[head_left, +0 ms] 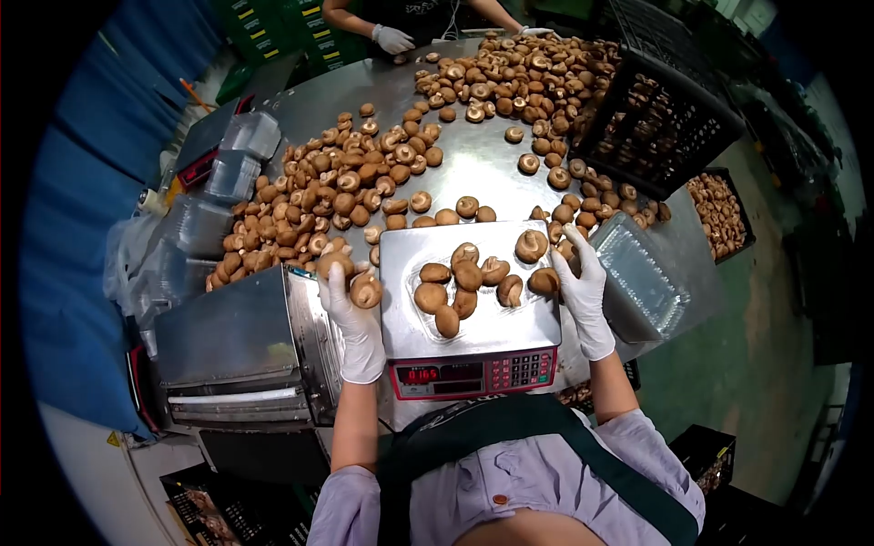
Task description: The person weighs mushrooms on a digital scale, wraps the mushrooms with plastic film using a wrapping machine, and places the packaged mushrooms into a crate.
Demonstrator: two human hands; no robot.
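In the head view, a digital scale stood on a stainless-steel desk, its red digits lit on the side toward the person. On its platform lay a clear plastic tray with brown shiitake mushrooms in it, some cap up, others showing pale stems.

At the scale's left edge, the white-gloved left hand held at least two mushrooms, its grip closed about them, one with its pale underside showing. Over the scale's right edge, the white-gloved right hand was spread fairly wide, with its thumb at a capped mushroom; whether its grip had hold of that one or only touched it could not be told. Another mushroom sat just beside its fingertips.

Beyond the scale, toward its left, spread a loose heap of mushrooms; a second heap lay farther beyond, reaching toward a tipped black plastic crate. Just right of the scale leaned a stack of clear trays, and left of it stood a metal-cased machine. At the desk's far side, across from the scale, was a co-worker's gloved hand.
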